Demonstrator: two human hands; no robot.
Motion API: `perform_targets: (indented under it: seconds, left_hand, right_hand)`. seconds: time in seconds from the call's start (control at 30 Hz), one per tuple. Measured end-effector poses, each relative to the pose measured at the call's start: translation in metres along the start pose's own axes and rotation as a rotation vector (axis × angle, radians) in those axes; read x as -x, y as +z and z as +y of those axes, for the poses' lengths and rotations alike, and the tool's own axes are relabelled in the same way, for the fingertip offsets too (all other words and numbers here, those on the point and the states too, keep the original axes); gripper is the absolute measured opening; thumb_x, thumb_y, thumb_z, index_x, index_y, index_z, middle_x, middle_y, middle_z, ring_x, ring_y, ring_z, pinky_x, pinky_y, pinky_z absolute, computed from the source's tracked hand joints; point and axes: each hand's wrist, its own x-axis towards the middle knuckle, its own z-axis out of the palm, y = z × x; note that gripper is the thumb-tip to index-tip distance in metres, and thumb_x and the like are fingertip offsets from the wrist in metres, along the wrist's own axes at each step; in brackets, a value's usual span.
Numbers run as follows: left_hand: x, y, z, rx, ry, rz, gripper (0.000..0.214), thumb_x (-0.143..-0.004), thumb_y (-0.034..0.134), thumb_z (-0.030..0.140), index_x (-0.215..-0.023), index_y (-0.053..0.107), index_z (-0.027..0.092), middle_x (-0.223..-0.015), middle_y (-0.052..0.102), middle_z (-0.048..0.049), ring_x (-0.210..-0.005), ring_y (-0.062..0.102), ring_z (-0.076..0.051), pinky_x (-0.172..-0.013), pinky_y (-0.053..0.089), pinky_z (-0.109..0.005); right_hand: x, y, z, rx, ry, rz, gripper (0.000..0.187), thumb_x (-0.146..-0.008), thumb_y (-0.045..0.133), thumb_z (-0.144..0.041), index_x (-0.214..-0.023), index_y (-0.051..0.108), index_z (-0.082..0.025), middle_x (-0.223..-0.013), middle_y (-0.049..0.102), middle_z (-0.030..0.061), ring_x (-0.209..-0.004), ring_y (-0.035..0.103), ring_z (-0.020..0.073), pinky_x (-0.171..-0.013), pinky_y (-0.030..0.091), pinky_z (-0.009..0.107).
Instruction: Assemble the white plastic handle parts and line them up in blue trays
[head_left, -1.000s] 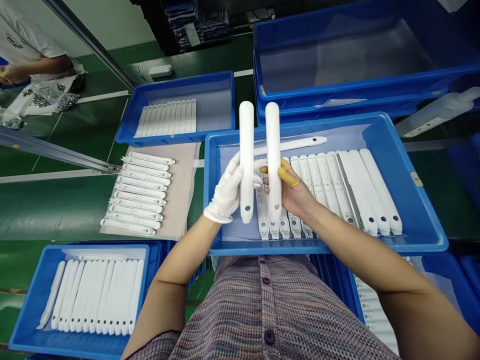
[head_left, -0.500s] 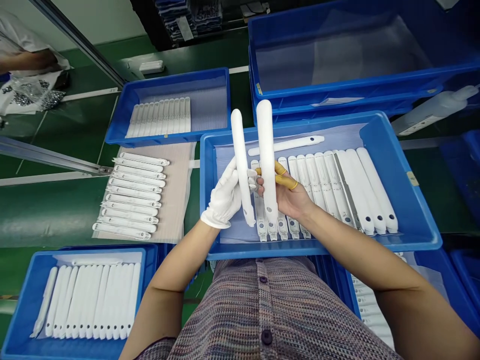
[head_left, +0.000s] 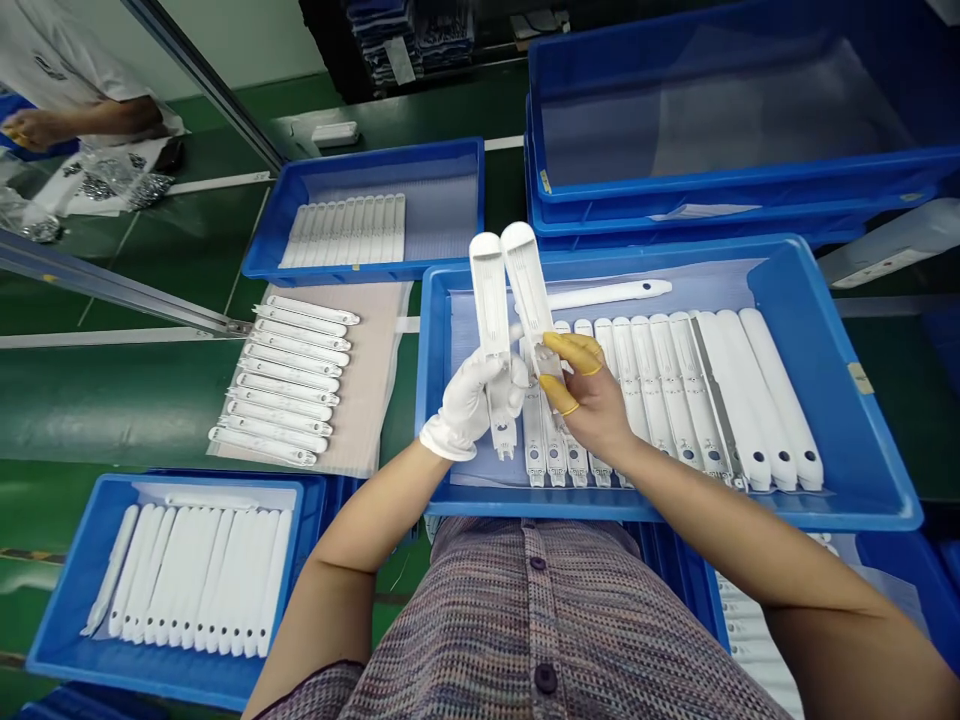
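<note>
My left hand (head_left: 466, 405), in a white glove, is shut on a white plastic strip (head_left: 490, 295) and holds it upright. The strip's hollow, ribbed inner side faces me. My right hand (head_left: 589, 395) has yellow finger cots and grips a second, matching strip (head_left: 526, 280), which leans slightly left. The two strips stand close together, their upper ends nearly touching. Under both hands lies a blue tray (head_left: 667, 505) holding a row of several white strips (head_left: 645, 395). One more strip (head_left: 607, 295) lies crosswise behind them.
A blue tray of strips (head_left: 341, 232) stands to the left, and a sheet (head_left: 375, 370) carries several strips (head_left: 281, 385). Another filled blue tray (head_left: 180, 590) sits at lower left. Large blue crates (head_left: 720, 130) stand behind. A co-worker's hand (head_left: 30, 128) is at upper left.
Both strips have turned over, from smooth outer faces to ribbed inner sides, and now tilt toward each other. The view has shifted slightly.
</note>
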Motion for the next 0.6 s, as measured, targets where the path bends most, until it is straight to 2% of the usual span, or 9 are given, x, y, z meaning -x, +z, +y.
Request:
perform_targets:
  seconds: [0.1, 0.27, 0.33, 0.4, 0.5, 0.6]
  left_hand:
    - [0.000, 0.000, 0.000, -0.008, -0.006, -0.004, 0.064, -0.085, 0.065, 0.054, -0.137, 0.062, 0.016, -0.066, 0.055, 0.0018, -0.050, 0.049, -0.014, -0.049, 0.044, -0.030]
    - [0.002, -0.005, 0.001, -0.129, 0.076, 0.071, 0.054, -0.090, 0.063, 0.054, -0.126, 0.070, 0.015, -0.075, 0.062, -0.0030, -0.064, 0.055, -0.017, -0.066, 0.050, -0.035]
    - [0.004, -0.007, 0.002, -0.204, 0.121, 0.106, 0.048, -0.094, 0.061, 0.052, -0.125, 0.071, 0.016, -0.076, 0.063, -0.0030, -0.067, 0.055, -0.017, -0.071, 0.050, -0.035]
    - [0.005, -0.008, 0.001, -0.225, 0.154, 0.106, 0.044, -0.095, 0.062, 0.050, -0.124, 0.070, 0.017, -0.076, 0.063, -0.0021, -0.068, 0.057, -0.017, -0.072, 0.050, -0.035]
    - [0.008, -0.008, -0.002, -0.188, 0.158, 0.045, 0.040, -0.094, 0.064, 0.048, -0.120, 0.065, 0.018, -0.078, 0.064, -0.0009, -0.062, 0.057, -0.014, -0.065, 0.050, -0.032]
    - [0.011, -0.004, -0.004, -0.175, 0.100, -0.021, 0.040, -0.094, 0.064, 0.048, -0.121, 0.059, 0.019, -0.080, 0.062, 0.0008, -0.054, 0.052, -0.011, -0.055, 0.047, -0.029]
  right_hand:
    - [0.003, 0.000, 0.004, 0.092, -0.074, 0.012, 0.040, -0.098, 0.058, -0.038, -0.138, 0.063, -0.038, -0.131, 0.056, 0.0085, -0.132, 0.053, 0.0284, -0.110, 0.051, 0.055]
    - [0.002, 0.001, 0.008, 0.097, -0.108, 0.006, 0.042, -0.099, 0.058, -0.039, -0.141, 0.060, -0.037, -0.135, 0.056, 0.0082, -0.136, 0.053, 0.0277, -0.111, 0.052, 0.053]
    - [0.001, 0.001, 0.008, 0.099, -0.070, 0.009, 0.043, -0.100, 0.057, -0.043, -0.142, 0.059, -0.037, -0.138, 0.056, 0.0084, -0.134, 0.054, 0.0285, -0.109, 0.053, 0.053]
    - [0.000, -0.001, 0.005, 0.056, -0.004, 0.000, 0.049, -0.101, 0.054, -0.047, -0.149, 0.052, -0.037, -0.142, 0.056, 0.0089, -0.128, 0.059, 0.0285, -0.100, 0.058, 0.051]
    - [-0.006, -0.008, -0.005, 0.013, 0.109, -0.011, 0.058, -0.102, 0.048, -0.055, -0.157, 0.040, -0.038, -0.146, 0.056, 0.0094, -0.121, 0.063, 0.0288, -0.086, 0.061, 0.046]
    - [-0.017, -0.018, -0.021, 0.009, 0.178, 0.008, 0.055, -0.103, 0.040, -0.063, -0.151, 0.046, -0.036, -0.138, 0.060, 0.0093, -0.114, 0.066, 0.0287, -0.080, 0.061, 0.044]
